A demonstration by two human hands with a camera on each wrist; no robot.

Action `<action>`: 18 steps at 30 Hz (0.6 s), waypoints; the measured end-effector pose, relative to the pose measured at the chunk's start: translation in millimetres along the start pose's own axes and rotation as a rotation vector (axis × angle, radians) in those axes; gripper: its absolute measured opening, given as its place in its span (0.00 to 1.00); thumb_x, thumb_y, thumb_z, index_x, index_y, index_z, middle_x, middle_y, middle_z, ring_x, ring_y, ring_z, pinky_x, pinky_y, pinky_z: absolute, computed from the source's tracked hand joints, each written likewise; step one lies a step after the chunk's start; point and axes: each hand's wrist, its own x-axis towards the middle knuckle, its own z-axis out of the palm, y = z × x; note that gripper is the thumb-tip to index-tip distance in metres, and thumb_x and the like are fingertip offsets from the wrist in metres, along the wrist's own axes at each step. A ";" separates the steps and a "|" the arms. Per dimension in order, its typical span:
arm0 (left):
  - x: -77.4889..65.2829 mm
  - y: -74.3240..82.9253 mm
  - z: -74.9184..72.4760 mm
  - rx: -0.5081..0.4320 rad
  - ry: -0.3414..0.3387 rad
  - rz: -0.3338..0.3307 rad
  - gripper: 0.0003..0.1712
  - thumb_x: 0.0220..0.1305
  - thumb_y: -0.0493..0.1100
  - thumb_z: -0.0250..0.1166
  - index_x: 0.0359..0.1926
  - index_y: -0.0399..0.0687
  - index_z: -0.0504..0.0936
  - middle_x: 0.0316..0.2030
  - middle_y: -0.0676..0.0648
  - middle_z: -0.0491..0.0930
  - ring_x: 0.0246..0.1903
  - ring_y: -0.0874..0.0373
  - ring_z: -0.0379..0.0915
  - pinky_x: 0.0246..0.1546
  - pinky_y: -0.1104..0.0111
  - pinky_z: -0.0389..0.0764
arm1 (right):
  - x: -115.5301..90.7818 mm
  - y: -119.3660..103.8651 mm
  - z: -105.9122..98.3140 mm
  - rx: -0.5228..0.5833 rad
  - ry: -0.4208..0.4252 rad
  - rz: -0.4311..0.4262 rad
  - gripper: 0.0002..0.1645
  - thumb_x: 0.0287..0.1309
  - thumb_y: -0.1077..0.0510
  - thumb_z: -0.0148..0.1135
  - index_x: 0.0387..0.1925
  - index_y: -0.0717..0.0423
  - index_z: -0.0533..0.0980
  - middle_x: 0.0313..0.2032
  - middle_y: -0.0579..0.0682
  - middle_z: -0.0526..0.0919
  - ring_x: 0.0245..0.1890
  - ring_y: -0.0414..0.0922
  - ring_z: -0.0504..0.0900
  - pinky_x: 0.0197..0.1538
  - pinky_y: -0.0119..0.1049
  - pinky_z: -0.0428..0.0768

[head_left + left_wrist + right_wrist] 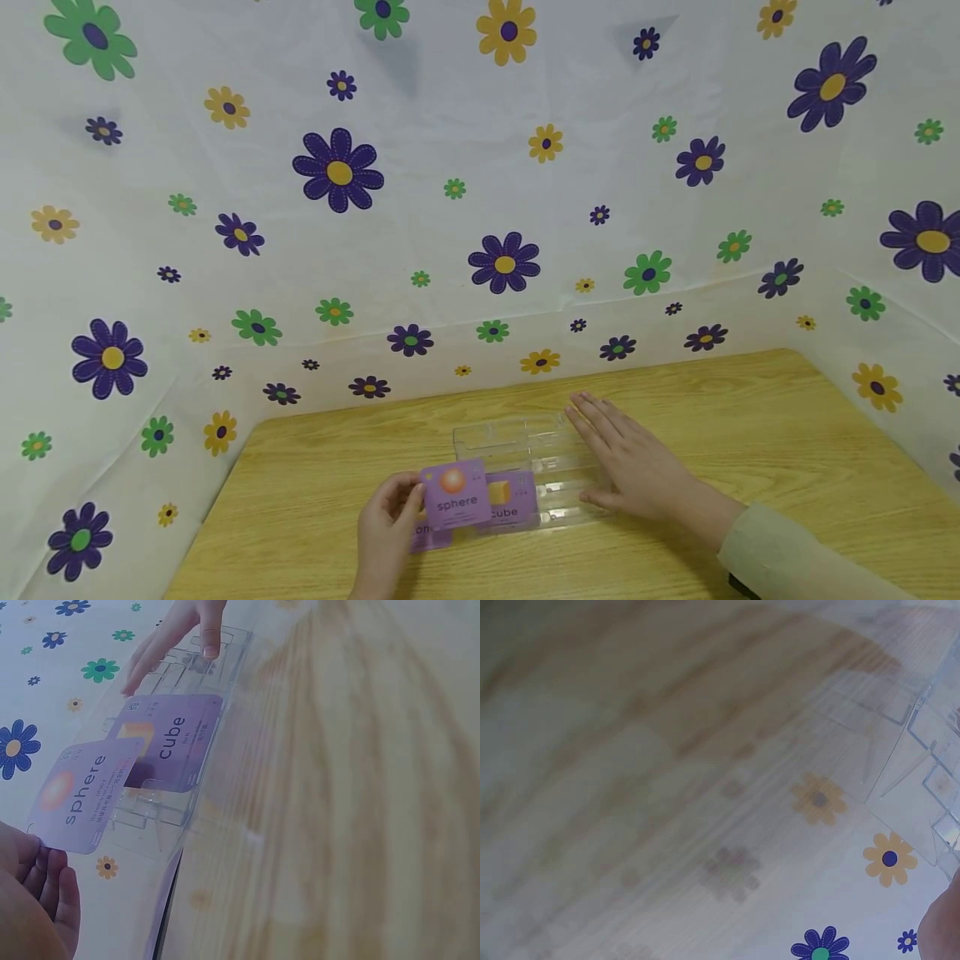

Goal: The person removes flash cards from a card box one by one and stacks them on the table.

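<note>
My left hand [390, 521] pinches the edge of a purple sphere card [456, 496], with an orange ball printed on it. Tilted in the left wrist view, the sphere card [84, 796] overlaps a corner of a purple cube card [180, 742]. That cube card [517, 504] stands in a clear plastic tiered rack [562, 487]. Below the sphere card, another purple card [431, 540] shows only the letters "con"; the rest is hidden. With fingers extended, my right hand [630, 462] lies against the rack's right side. Only an edge of that hand [941, 926] enters the right wrist view.
A wood-grain table [315, 500] lies under the rack. White cloth [420, 242] printed with purple, green and yellow flowers rises behind the table and along both sides. A light sleeve [795, 554] covers my right forearm.
</note>
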 end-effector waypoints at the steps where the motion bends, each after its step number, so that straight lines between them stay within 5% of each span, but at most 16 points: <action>1: 0.0 -0.4 -0.7 0.006 0.002 -0.001 0.08 0.73 0.32 0.65 0.50 0.31 0.84 0.40 0.40 0.87 0.33 0.70 0.79 0.39 0.77 0.85 | 0.0 0.1 0.1 -0.004 0.001 -0.001 0.69 0.60 0.23 0.65 0.83 0.62 0.51 0.84 0.62 0.51 0.84 0.59 0.55 0.83 0.35 0.25; 18: 2.6 -5.4 -10.4 0.029 0.050 -0.014 0.10 0.74 0.33 0.66 0.51 0.30 0.84 0.42 0.39 0.88 0.32 0.73 0.77 0.38 0.80 0.82 | -0.4 1.4 2.0 -0.003 0.023 -0.016 0.70 0.59 0.24 0.66 0.83 0.63 0.50 0.84 0.62 0.51 0.82 0.60 0.57 0.83 0.34 0.24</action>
